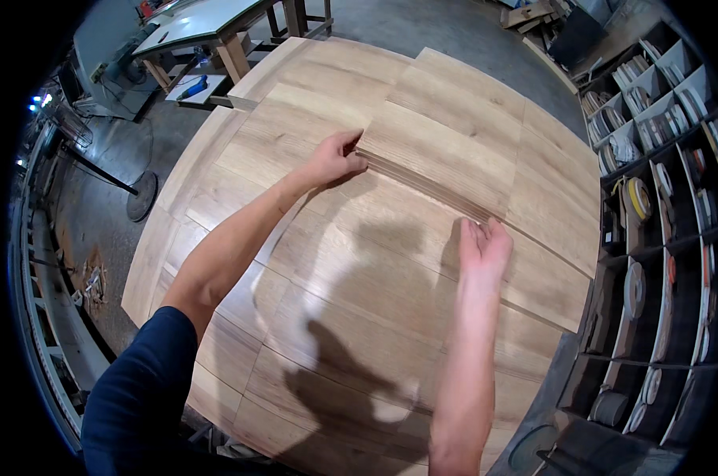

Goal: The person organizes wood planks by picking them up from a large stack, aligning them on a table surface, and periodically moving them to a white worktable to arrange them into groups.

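Several woodgrain boards (pixel 440 161), stacked flat — left hand (pixel 334 161), right hand (pixel 483 246) pinching near corners.

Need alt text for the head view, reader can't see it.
A person's left hand and right hand touch opposite ends of the near edge of a stack of wood-grain boards, atop a broad layer of similar panels. Shelves of coiled rolls stand at right, a white-topped table at upper left.

Right of the boards (pixel 382 238) stands a rack (pixel 662 247); behind them, left, a table (pixel 204 21).
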The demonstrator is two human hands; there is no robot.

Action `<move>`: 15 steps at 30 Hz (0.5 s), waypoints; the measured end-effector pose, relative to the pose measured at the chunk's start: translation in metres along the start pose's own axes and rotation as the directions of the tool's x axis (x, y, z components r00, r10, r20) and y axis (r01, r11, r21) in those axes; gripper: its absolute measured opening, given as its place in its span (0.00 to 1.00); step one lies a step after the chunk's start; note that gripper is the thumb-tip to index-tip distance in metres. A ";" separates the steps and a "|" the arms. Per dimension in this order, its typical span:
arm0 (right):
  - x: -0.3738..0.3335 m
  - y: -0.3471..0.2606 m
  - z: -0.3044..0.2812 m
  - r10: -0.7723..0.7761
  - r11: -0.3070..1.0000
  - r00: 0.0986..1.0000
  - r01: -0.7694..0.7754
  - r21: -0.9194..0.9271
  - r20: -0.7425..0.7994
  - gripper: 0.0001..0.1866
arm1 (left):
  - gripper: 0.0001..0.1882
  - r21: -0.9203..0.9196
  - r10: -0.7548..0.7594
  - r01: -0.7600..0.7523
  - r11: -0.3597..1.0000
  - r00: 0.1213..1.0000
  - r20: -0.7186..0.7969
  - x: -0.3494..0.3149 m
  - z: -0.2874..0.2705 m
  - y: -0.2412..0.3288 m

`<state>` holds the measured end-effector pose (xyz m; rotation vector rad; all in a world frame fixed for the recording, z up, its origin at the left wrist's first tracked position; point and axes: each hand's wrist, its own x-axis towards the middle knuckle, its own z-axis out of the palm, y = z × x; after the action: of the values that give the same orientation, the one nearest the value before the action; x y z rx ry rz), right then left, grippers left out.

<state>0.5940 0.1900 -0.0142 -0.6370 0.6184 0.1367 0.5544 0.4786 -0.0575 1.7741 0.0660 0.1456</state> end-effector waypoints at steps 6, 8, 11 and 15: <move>-0.022 -0.104 -0.044 -0.547 0.609 0.760 0.648 -0.456 0.350 0.18 | 0.33 -0.457 -0.248 0.175 0.872 0.963 -0.103 0.043 -0.023 -0.002; 0.017 -0.172 -0.081 -0.656 0.375 0.595 0.791 -0.484 0.464 0.23 | 0.36 -0.427 -0.254 0.174 0.887 0.957 -0.139 0.063 -0.017 0.003; 0.063 -0.239 -0.100 -0.737 0.182 0.533 0.748 -0.638 0.416 0.29 | 0.39 -0.523 -0.255 0.121 0.844 0.948 -0.191 0.087 -0.010 -0.019; 0.120 -0.307 -0.128 -0.519 0.395 0.774 0.594 -0.700 0.363 0.43 | 0.42 -0.490 -0.211 0.107 0.865 0.964 -0.162 0.091 0.014 0.002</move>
<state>0.7207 -0.1399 -0.0064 -1.6966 0.1797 -0.2310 0.6466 0.4759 -0.0528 1.2444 0.3062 0.2105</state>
